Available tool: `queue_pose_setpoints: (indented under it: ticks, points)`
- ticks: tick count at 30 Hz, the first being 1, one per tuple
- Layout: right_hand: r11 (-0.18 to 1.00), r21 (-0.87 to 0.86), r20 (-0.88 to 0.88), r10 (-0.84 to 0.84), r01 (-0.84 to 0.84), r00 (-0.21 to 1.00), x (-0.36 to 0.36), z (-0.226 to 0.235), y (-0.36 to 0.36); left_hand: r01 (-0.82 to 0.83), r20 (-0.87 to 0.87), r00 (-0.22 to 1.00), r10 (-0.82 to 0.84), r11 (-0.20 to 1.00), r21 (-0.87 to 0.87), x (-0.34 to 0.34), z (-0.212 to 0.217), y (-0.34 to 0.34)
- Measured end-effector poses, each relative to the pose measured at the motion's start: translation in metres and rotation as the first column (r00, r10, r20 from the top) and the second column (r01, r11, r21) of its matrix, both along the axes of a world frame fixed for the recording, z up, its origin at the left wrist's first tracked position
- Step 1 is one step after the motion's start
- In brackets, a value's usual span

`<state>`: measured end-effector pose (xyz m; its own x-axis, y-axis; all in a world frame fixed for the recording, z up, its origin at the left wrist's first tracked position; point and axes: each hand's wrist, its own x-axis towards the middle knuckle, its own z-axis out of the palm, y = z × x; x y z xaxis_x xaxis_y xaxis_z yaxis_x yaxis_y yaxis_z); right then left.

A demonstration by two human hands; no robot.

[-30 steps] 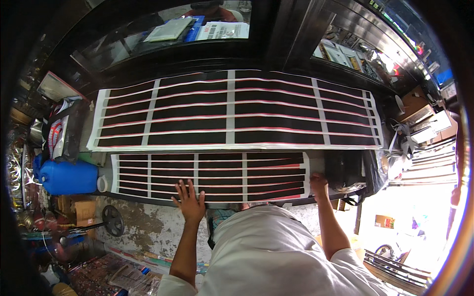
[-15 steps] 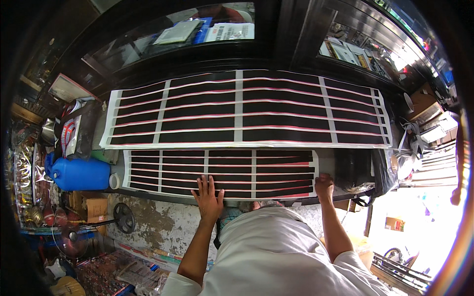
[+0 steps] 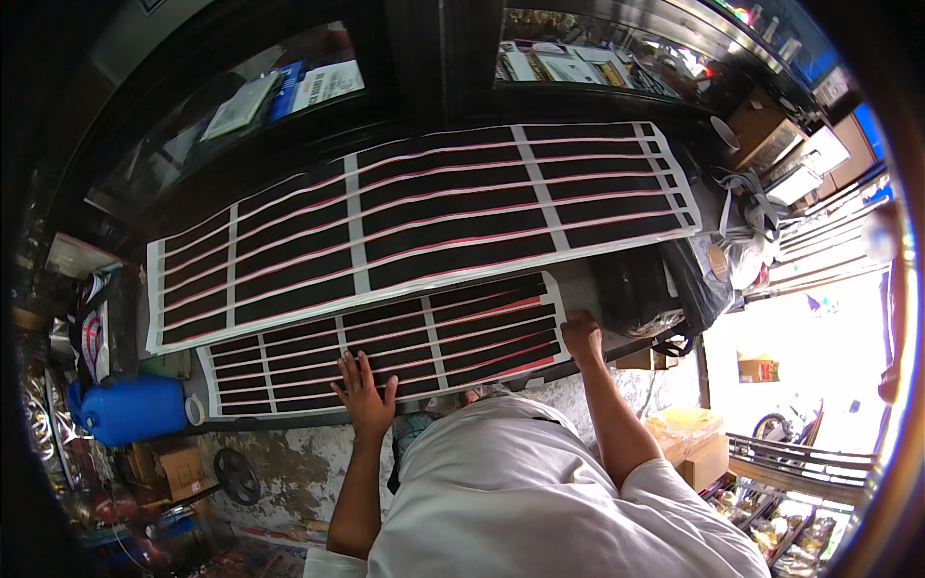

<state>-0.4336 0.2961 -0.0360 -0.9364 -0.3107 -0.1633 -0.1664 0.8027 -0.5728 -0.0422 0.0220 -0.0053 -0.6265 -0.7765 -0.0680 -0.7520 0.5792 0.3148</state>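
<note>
A narrow sheet [image 3: 390, 332] of black strips divided by pale lines lies along the near side of the table. My left hand [image 3: 368, 400] rests flat on its near part, fingers spread. Beside the sheet's right end is my right hand [image 3: 582, 337], with its fingers closed. Whatever they may hold is too small or hidden to make out. Pinkish red shows along some strips near that right end. Behind lies a larger stack of sheets [image 3: 419, 207] with the same black strips and white borders, overlapping the narrow sheet's far edge in this view.
A blue plastic jug [image 3: 135, 409] and a white round cup-like piece [image 3: 196, 410] stand off the left end. Black plastic wrapping [image 3: 689, 279] lies at the right end. Dark glass-fronted cabinets [image 3: 434, 87] line the back. Cardboard boxes [image 3: 708, 453] sit low at the right.
My view has turned, so the table now slants up to the right. My left hand stays flat on the narrow sheet, and my right hand remains closed by its right end.
</note>
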Motion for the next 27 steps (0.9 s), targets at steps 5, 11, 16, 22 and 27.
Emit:
queue_pose_setpoints:
  ticks: [5,11,16,22,27]
  points:
    - [0.996,0.075,0.144,-0.052,0.042,0.988,0.007,-0.002,0.009,0.15,0.04,0.988,-0.152,0.988,0.036,0.007,0.009,0.009]
    - [0.992,0.114,0.026,0.041,-0.043,0.999,0.008,-0.029,0.013,0.201,0.047,0.979,-0.199,0.979,-0.042,0.0,0.001,0.019]
    - [0.97,0.143,-0.048,0.203,-0.195,0.978,0.017,-0.025,0.006,0.2,-0.006,0.979,-0.202,0.974,-0.105,0.007,-0.002,0.02]
    - [1.0,0.001,0.138,0.006,-0.006,0.99,0.031,-0.019,-0.036,0.131,0.248,0.963,-0.109,0.989,-0.074,0.0,0.008,0.016]
    - [0.988,-0.122,0.22,-0.07,0.099,0.973,0.025,-0.018,-0.048,0.195,0.087,0.979,-0.183,0.969,-0.152,-0.007,0.029,0.008]
